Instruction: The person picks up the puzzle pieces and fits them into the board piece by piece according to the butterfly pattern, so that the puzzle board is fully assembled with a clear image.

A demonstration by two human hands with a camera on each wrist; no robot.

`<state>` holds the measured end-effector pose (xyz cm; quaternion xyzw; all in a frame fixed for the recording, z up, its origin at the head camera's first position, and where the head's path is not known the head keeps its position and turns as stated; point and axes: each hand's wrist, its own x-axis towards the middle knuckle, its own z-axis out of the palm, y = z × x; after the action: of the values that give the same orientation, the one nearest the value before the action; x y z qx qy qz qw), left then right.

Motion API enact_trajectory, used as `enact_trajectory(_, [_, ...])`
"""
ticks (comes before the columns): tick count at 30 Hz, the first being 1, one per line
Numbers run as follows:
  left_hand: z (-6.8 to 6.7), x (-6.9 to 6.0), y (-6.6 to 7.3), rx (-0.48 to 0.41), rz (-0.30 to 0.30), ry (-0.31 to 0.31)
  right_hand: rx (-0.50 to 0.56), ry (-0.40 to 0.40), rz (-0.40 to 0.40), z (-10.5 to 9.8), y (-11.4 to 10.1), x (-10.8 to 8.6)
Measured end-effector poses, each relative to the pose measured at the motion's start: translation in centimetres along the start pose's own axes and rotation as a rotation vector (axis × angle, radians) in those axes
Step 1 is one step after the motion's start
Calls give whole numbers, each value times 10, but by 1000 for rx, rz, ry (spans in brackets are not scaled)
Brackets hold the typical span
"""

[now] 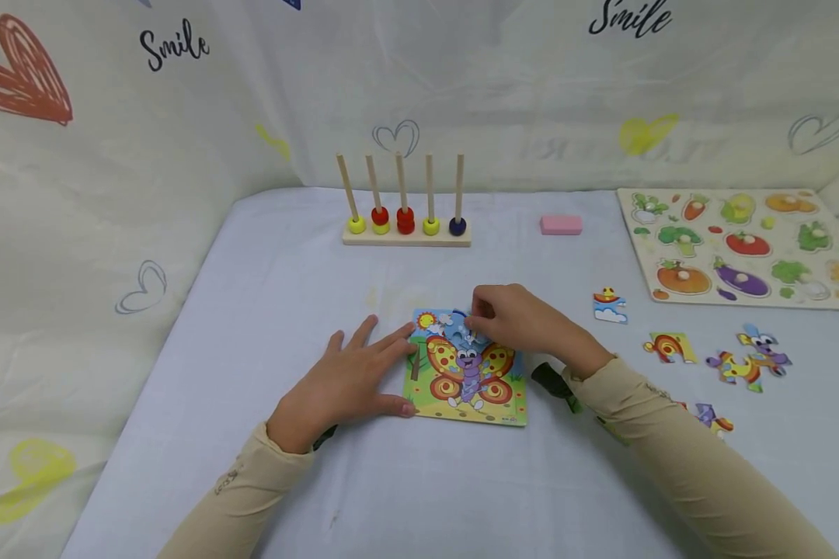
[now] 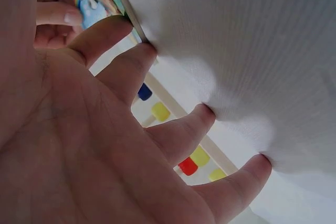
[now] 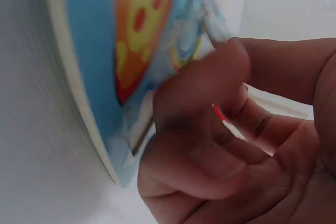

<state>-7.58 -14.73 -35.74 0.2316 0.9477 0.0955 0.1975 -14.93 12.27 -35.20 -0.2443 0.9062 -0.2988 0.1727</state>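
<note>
Pale, finely ribbed cloth covers the tabletop point(image 1: 287, 256), whose left edge slants down the left of the frame and whose far edge meets a printed fabric backdrop point(image 1: 496, 93). Mid-frame, well apart from both edges, lies the thin, squarish butterfly puzzle board point(image 1: 440, 400). At its left edge the left hand point(image 1: 353, 380) has its fingers spread, some tips against the rim, others pressing the cloth. Near its upper edge, the right hand point(image 1: 513, 314) has curled fingers pinching a blue puzzle piece point(image 2: 90, 11). A wide stretch of cloth separates the board from the wooden peg counter point(image 1: 407, 238) at upper centre, whose five upright pegs carry round yellow, red and dark blue beads. Right of it sits a pink block point(image 1: 561, 225); at upper right, a flat vegetable board point(image 1: 709, 252) holds knobbed, vegetable-shaped pieces. Between that board and the right sleeve point(image 1: 685, 446) lie loose jigsaw pieces point(image 1: 671, 347), glossy and tabbed, some partly hidden by the sleeve.
</note>
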Motion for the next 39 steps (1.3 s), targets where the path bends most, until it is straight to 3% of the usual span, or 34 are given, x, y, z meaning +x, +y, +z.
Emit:
enact_trajectory(7, [0,0,0,7,0,-5,45,-5,-3,-7,2,-1])
enact_trajectory(17, [0,1,2,-2,0,-3,-17,44,21,1,1,5])
enact_trajectory(39, [-1,-1,0,-4,19,-1,-46,58,174,11,-11,9])
